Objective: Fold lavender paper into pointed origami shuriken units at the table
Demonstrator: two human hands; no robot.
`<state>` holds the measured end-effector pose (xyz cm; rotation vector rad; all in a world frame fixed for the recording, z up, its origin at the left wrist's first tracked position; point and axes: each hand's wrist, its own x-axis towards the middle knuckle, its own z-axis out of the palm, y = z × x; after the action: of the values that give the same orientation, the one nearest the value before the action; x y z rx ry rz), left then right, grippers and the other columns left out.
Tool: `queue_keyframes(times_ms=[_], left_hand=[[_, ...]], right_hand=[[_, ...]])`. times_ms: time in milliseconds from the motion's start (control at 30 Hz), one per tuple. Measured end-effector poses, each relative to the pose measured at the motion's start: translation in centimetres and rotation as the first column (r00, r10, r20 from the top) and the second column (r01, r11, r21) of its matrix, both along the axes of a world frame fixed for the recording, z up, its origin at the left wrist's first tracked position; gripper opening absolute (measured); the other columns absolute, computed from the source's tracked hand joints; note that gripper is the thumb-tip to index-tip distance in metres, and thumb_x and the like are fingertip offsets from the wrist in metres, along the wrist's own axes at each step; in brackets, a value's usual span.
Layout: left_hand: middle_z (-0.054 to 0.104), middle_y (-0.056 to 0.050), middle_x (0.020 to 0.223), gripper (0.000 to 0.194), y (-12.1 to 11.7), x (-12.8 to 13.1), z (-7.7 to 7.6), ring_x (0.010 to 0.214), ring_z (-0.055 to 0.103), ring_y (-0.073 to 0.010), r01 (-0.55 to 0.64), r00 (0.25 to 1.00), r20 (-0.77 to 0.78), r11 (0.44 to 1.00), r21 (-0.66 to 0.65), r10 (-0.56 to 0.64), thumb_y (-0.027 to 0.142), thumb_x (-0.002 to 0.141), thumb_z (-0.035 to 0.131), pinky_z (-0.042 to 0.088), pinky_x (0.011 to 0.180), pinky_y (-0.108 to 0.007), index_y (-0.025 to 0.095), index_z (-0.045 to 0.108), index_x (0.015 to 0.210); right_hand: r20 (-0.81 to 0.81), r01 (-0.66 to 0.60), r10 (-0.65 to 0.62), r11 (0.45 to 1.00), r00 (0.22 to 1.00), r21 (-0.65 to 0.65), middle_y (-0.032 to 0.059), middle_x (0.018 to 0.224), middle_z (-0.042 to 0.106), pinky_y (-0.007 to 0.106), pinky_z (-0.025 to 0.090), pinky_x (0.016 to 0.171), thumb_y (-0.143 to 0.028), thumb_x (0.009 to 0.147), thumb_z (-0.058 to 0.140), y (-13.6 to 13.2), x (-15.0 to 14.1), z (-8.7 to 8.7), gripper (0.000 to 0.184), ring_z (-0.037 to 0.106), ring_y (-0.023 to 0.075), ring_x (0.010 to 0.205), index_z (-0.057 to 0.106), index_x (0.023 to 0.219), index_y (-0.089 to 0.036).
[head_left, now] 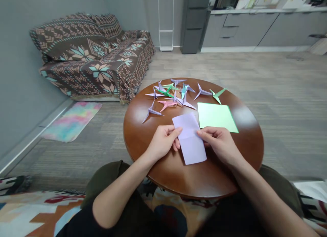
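Note:
A lavender sheet of paper [191,141], folded to a narrow rectangle with a faint crease across its middle, is held above the near half of the round table. My left hand [165,139] pinches its left edge, thumb on top and fingers underneath. On the opposite edge my right hand [218,139] grips it the same way, between thumb and fingers. Just beyond the right hand lies a stack of light green square paper [217,117]. Folded paper cranes in purple, green, blue and pink, such as the pink crane [167,104], stand toward the table's far side.
The round brown wooden table [143,134] is in front of my knees. A sofa with a patterned cover [102,59] stands at the back left, near a pastel rug [74,121]. Grey kitchen cabinets [240,30] line the far right wall.

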<state>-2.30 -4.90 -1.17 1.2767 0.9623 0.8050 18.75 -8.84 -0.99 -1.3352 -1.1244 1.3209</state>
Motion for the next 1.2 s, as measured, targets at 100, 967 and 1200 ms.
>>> queue_keyframes(times_ms=[100,967,1200], left_hand=[[0.064,0.000,0.051,0.040,0.00,-0.01,0.01,0.037,0.052,-0.0084,0.015,1.000,0.012,1.000,-0.012,-0.015,0.050,0.092,0.068,0.038,0.042,-0.019,0.016,0.062,0.072],[0.081,-0.007,0.083,0.032,-0.18,-0.05,-0.40,0.076,0.075,-0.0181,-0.054,0.979,0.189,0.991,-0.122,0.077,0.043,0.078,0.088,0.062,0.077,-0.029,0.013,0.081,0.085],[0.080,-0.007,0.081,0.036,-0.23,-0.01,-0.30,0.075,0.075,-0.0172,-0.041,0.974,0.213,0.988,-0.152,0.073,0.045,0.075,0.090,0.061,0.079,-0.028,0.012,0.078,0.085]], right_hand=[[0.077,0.016,-0.018,0.999,0.997,0.030,0.0021,0.062,0.066,0.025,0.046,0.053,-0.057,0.077,0.086,-0.06,0.01,-0.05,0.042,0.053,0.0134,0.057,0.077,0.074,-0.016],[0.059,-0.101,0.099,0.995,0.993,0.024,0.0048,0.074,0.076,0.026,0.050,0.056,-0.053,0.086,0.080,-0.37,0.09,0.02,0.035,0.063,0.0161,0.063,0.081,0.086,-0.018],[0.097,-0.080,0.077,0.996,0.992,0.027,0.0033,0.066,0.071,0.025,0.044,0.054,-0.053,0.084,0.082,-0.40,0.07,-0.24,0.037,0.056,0.0139,0.059,0.080,0.080,-0.017]])
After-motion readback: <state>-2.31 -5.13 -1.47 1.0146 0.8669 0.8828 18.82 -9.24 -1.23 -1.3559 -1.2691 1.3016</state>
